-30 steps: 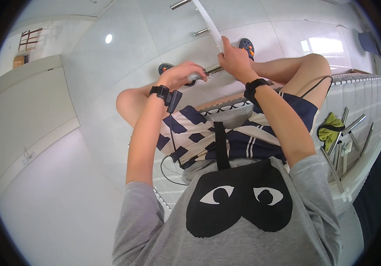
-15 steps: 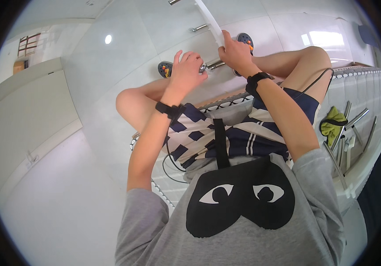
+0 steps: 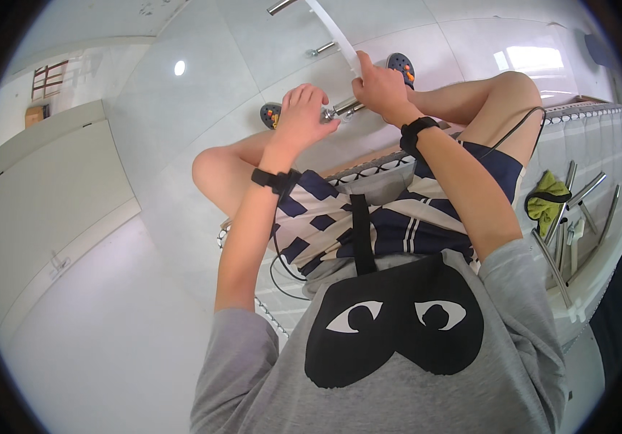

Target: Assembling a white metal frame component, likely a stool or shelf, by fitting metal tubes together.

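Note:
In front of my knees I hold a long white piece (image 3: 341, 42), seen nearly edge-on, with silver metal tubes sticking out of its side. My right hand (image 3: 382, 88) is closed on its near end, the index finger stretched along the edge. A shiny silver tube (image 3: 347, 106) runs left from beneath that hand to a round metal fitting (image 3: 327, 115). My left hand (image 3: 302, 114) is curled around this fitting, thumb below and fingers above. The fingers partly hide the fitting. Two more tube ends, one with a round tip (image 3: 312, 53), show farther out.
To my right, on the quilted mattress (image 3: 597, 134), lie several loose metal tubes (image 3: 557, 267) and a yellow-green cloth (image 3: 544, 199). My feet in dark clogs (image 3: 400, 64) rest on the tiled floor (image 3: 217, 108). A pale cabinet (image 3: 58, 188) stands at the left.
My left fingers have drawn closer together over the fitting, and more of the silver tube shows beside them. My right hand keeps its grip, shifted slightly left with the white piece.

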Demonstrator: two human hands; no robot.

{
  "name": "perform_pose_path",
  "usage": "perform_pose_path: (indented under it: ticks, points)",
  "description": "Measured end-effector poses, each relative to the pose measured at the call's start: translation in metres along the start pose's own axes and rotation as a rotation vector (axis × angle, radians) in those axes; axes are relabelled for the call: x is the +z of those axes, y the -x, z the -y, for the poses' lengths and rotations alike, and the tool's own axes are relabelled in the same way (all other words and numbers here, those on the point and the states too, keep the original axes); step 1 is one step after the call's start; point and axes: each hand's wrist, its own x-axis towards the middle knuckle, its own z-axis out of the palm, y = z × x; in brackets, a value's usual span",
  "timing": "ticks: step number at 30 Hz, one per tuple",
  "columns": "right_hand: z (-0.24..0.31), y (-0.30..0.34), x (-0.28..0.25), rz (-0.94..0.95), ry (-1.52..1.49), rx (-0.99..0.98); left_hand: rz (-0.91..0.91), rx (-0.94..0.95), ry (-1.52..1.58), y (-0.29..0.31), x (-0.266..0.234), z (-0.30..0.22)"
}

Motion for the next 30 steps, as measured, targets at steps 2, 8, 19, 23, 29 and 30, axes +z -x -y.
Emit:
perform_pose_path:
  ticks: [2,8,19,23,29,30]
  points:
    - [0.001,0.001,-0.001,-0.003,0.0,0.001,-0.042,0.018,-0.091,0.005,0.01,-0.003]
    - [0.004,0.0,0.013,-0.046,-0.028,-0.033,-0.031,0.04,-0.07,0.011,0.006,0.011]
    - [0.002,0.0,0.002,-0.002,-0.015,-0.005,0.031,-0.053,0.141,0.004,0.005,-0.002]
    - [0.007,0.001,-0.003,0.016,-0.017,0.014,-0.054,0.042,-0.092,0.014,0.006,-0.001]
    - [0.007,0.0,0.009,0.001,-0.017,-0.015,0.221,-0.247,0.322,0.004,-0.001,0.015]
    - [0.009,0.001,0.009,-0.009,-0.013,-0.025,0.3,-0.303,0.539,0.004,0.003,0.025]
